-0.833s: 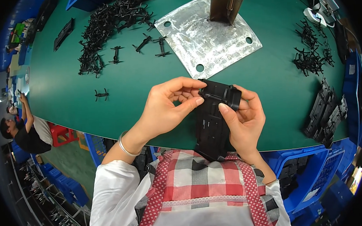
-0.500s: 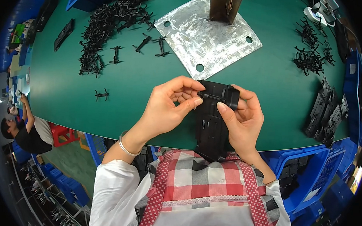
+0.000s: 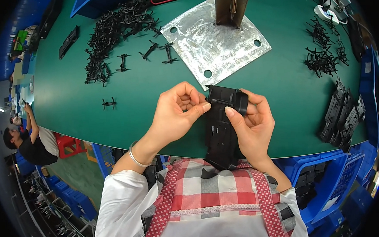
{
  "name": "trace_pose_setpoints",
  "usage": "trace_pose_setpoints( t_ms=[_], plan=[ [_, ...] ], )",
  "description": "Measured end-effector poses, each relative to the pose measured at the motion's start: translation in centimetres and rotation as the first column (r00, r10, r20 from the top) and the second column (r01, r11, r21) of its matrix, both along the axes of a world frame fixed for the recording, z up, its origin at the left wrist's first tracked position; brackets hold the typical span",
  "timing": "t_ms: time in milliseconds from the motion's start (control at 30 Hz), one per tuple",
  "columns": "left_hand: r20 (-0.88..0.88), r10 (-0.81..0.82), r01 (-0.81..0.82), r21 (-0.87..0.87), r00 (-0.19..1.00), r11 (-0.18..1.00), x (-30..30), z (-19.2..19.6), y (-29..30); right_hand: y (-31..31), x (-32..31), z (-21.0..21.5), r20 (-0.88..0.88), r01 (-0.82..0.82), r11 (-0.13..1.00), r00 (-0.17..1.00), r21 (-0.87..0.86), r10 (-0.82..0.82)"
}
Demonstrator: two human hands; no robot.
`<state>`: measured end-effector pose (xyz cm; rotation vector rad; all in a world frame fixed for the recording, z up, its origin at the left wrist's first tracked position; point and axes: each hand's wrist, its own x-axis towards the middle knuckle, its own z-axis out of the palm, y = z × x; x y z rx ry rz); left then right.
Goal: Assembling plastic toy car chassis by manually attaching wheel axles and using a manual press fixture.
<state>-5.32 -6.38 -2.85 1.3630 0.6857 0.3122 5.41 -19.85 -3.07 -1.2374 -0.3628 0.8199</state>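
Observation:
A long black plastic housing (image 3: 220,134) stands upright over the near edge of the green table (image 3: 111,110). My right hand (image 3: 253,125) grips its right side, thumb pressed on its front face. My left hand (image 3: 176,113) is at the housing's upper left corner with fingertips pinched together; whether a small clip is between them is hidden. A single small black clip (image 3: 108,103) lies on the table to the left.
A heap of black clips (image 3: 112,30) lies at the far left, a smaller scatter (image 3: 322,49) at the far right. A metal plate with holes (image 3: 213,41) carries an upright post (image 3: 232,3). Stacked black housings (image 3: 341,113) sit right. Another person (image 3: 28,143) works at far left.
My left fingers, earlier stretched across the housing's top, have drawn back to its upper left corner. The housing and my right hand stay almost still.

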Motion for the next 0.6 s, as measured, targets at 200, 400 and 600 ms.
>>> trace_pose_setpoints(
  t_ms=[200, 400, 600],
  plan=[
    [-0.008, -0.021, 0.021, -0.031, 1.0, 0.999, 0.0, 0.1, 0.5, 0.2, 0.1, 0.1, -0.008, -0.011, 1.0, 1.0, 0.015, 0.011],
    [0.036, 0.014, -0.018, 0.123, 0.999, 0.992, 0.2, -0.6, -0.2, 0.4, 0.5, -0.4, 0.026, 0.0, 0.999, 1.0, 0.032, -0.001],
    [0.052, 0.037, -0.046, 0.18, 0.998, 0.983, 0.2, -0.6, -0.6, 0.3, 0.6, -0.4, 0.018, 0.001, 0.999, 1.0, 0.051, -0.002]
  ],
)
